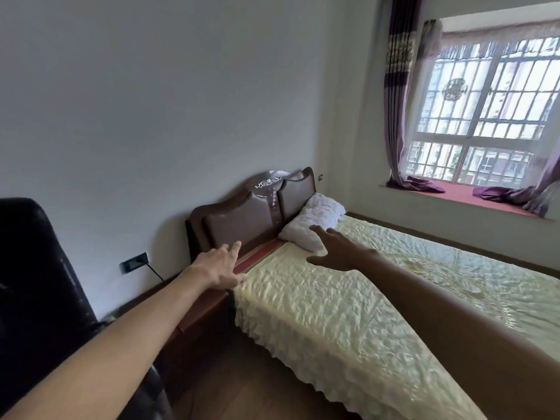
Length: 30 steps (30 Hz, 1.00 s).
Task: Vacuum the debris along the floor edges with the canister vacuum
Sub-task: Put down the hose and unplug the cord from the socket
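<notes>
**Reaching out with both hands over the bed**

Reaching forward, both my arms are stretched out long and bare. My left hand [219,268] is palm down by the near left corner of the bed cover [348,304]. Its fingers are straight and close together, pointing at the brown headboard [242,221]. I cannot tell if it touches the bed. My right hand [336,250] is above the cover, just near the white pillow [316,221]. Its fingers are straight and spread apart, and it looks dark with shade. Neither hand holds a thing.

The silver pattern on top of the headboard and the round shape on the window [485,110] are too small for me to make out.

The brown floor [230,389] shows only as a strip between the bed and the black chair [36,283] on the near left. My left arm hides part of it. The floor's edge runs under the left wall, below a dark socket [135,262] with a cord [156,274] in it. I cannot tell where the canister vacuum is, and any debris is too small to see. The purple curtain [397,101] is cut off at the top.
</notes>
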Motion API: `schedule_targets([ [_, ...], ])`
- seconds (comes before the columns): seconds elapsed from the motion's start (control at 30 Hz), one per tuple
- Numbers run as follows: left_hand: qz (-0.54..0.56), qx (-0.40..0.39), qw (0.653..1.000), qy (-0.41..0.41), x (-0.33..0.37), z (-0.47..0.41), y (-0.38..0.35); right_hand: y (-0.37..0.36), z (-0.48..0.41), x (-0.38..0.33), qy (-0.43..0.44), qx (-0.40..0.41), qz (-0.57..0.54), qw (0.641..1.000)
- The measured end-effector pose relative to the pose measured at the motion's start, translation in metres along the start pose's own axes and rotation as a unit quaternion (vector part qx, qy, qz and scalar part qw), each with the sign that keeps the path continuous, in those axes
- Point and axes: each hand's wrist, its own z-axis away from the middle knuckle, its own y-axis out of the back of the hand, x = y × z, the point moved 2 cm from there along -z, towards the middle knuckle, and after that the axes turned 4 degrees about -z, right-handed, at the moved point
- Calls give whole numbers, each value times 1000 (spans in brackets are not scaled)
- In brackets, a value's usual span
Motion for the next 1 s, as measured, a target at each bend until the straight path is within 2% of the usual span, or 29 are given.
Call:
schedule_targets([
  [0.17, 0, 9, 998, 60, -4, -35, 11, 13, -67, 31, 51, 7, -12, 999],
  [0.5, -5, -5, 989, 145, -49, -77, 2, -18, -183, 6, 138, -52, -23, 989],
  [0.77, 17, 0, 980, 201, -120, -136, -6, -26, -283, -39, 190, -52, 42, 980],
  [1.0, 53, -17, 967, 248, -205, -196, -20, -53, -387, -84, 225, -84, 61, 969],
])
